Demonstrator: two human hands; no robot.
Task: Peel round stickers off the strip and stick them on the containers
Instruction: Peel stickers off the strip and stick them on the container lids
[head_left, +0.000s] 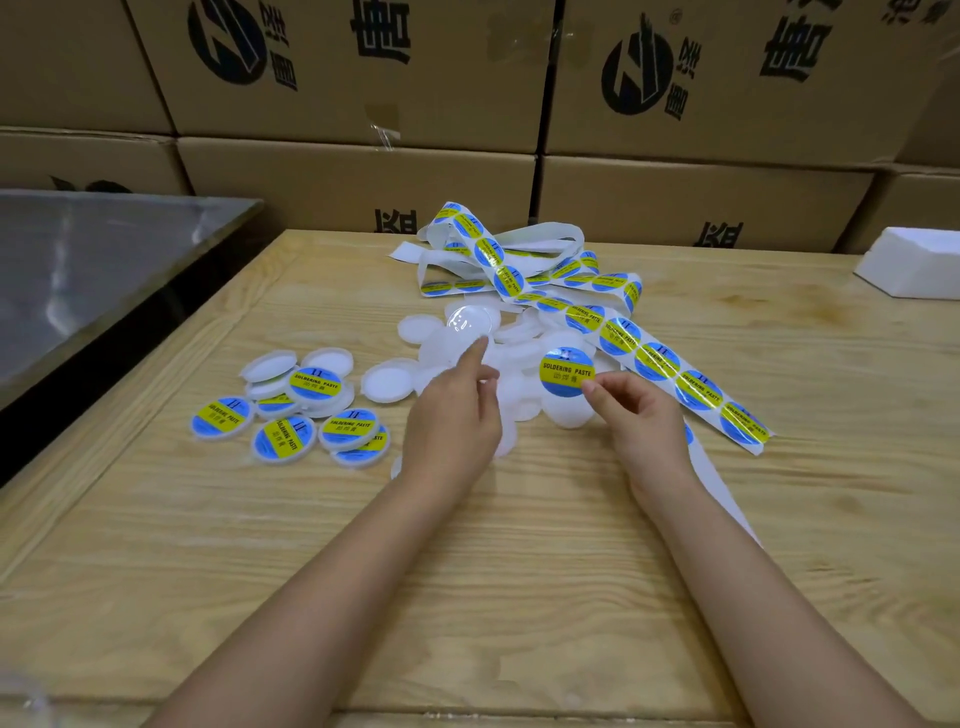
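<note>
Across the pale-grained table (493, 597), the right hand (636, 415) pinches a glossy round sticker (566, 371) by its lower edge, likely light, floppy and tacky, best held at the rim, while the left hand (452, 415), forefinger out, holding nothing, reaches the smooth white plastic containers (441, 343) beside the strip (675, 374).

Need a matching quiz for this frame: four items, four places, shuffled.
Items:
1. loose sticker
2. strip
3. labelled containers
4. foam block

Places:
A. far right edge of the table
B. pinched by the right hand
C. piled left of the left hand
D. trailing across the table, to the right of the right hand

Pairs: 1-B, 2-D, 3-C, 4-A
</note>
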